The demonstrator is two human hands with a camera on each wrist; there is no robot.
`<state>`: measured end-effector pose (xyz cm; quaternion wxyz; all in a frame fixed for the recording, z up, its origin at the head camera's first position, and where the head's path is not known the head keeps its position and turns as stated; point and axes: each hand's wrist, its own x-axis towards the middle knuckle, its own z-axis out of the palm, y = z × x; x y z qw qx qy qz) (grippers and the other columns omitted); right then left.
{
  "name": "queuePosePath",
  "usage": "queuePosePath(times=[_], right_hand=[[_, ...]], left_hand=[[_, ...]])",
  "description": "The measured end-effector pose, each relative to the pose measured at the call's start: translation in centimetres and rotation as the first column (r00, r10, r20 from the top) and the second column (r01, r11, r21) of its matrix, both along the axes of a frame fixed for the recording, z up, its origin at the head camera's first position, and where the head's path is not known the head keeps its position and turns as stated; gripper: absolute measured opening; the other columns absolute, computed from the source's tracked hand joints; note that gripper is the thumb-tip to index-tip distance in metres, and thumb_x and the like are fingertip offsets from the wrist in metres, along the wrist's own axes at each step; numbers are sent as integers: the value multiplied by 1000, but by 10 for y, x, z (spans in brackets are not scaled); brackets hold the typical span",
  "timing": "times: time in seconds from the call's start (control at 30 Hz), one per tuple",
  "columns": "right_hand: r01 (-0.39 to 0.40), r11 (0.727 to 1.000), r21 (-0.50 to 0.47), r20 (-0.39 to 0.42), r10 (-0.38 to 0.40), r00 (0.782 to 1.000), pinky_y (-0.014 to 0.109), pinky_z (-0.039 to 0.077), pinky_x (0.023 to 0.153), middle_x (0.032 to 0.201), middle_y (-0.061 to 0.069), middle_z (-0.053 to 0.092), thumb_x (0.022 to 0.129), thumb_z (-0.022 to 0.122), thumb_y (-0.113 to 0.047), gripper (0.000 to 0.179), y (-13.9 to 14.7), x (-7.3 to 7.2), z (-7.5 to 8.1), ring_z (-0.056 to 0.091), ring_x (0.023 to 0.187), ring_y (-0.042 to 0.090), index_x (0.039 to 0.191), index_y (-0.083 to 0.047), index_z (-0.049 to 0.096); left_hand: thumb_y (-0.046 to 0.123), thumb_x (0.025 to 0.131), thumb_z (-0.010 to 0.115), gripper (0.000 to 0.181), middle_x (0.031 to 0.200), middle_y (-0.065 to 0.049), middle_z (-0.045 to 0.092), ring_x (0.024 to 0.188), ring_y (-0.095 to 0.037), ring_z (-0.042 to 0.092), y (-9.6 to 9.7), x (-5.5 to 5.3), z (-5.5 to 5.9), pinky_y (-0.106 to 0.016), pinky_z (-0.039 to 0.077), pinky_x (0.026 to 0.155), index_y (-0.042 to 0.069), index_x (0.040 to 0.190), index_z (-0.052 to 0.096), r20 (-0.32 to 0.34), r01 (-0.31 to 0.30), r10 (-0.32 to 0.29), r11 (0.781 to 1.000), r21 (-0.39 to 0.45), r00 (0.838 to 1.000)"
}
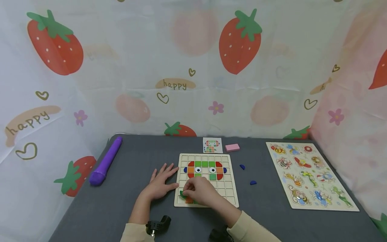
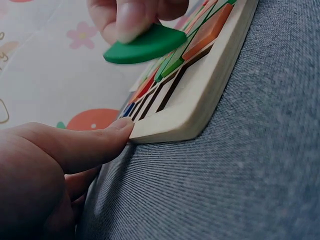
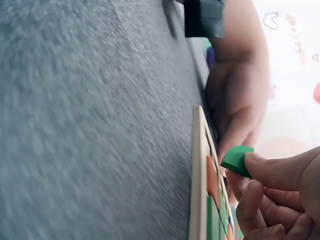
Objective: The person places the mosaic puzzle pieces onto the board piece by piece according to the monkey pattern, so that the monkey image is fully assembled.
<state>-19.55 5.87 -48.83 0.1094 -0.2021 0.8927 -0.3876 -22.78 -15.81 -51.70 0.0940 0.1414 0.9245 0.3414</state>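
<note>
My right hand [image 1: 201, 192] pinches a green rounded wedge-shaped piece [image 2: 142, 47] between thumb and fingers. It holds the piece over the lower left of the wooden grid board [image 1: 229, 192]. In the right wrist view, the green piece [image 3: 236, 161] shows at the fingertips, beside the board's raised edge. My left hand [image 1: 160, 186] lies spread on the table, its thumb [image 2: 112, 134] touching the board's left rim. Red, green, orange and blue pieces and two eye pieces [image 1: 212, 170] fill cells in the upper rows. An orange piece [image 1: 189, 200] sits in the bottom row, partly covered by my right hand.
A pattern card [image 1: 212, 145] and a pink block [image 1: 232, 147] lie behind the board. Two blue half-round pieces [image 1: 253, 183] are to its right. A purple microphone-shaped object [image 1: 106, 162] lies at the left; an insect picture board [image 1: 311, 174] at the right.
</note>
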Motion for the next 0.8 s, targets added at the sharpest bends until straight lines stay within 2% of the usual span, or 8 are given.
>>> queuePosePath(times=[0.33,0.47,0.73,0.8], right_hand=[[-13,996,89,-48,17,999,22,43,59,70,-14,60,90,78,-23,11,-12,5,-7,52,64,5,80,-21,73],[-4,994,110,-58,11,998,22,41,55,67,-12,58,88,79,-24,12,-13,6,-7,51,61,5,79,-21,73],[139,981,137,-54,-132,990,28,33,48,65,-6,53,81,86,-32,30,-8,3,-5,49,55,12,84,-19,60],[149,979,137,-60,-142,988,29,33,49,66,-6,54,81,86,-33,31,-5,2,-4,49,56,13,85,-19,59]], left_hand=[[34,94,71,67,165,-13,30,157,-38,9,0,1,1,-63,-6,123,18,154,46,-15,0,0,1000,-5,1000],[34,94,71,66,165,-13,30,156,-39,10,0,2,2,-63,-5,122,18,154,46,-15,-3,3,1000,1,1000],[33,94,71,66,165,-13,30,157,-38,9,1,3,3,-62,-6,123,18,154,46,-4,-11,11,1000,6,1000],[33,94,71,66,165,-14,30,156,-39,9,0,4,3,-64,-6,122,17,153,47,-8,-8,8,1000,10,1000]])
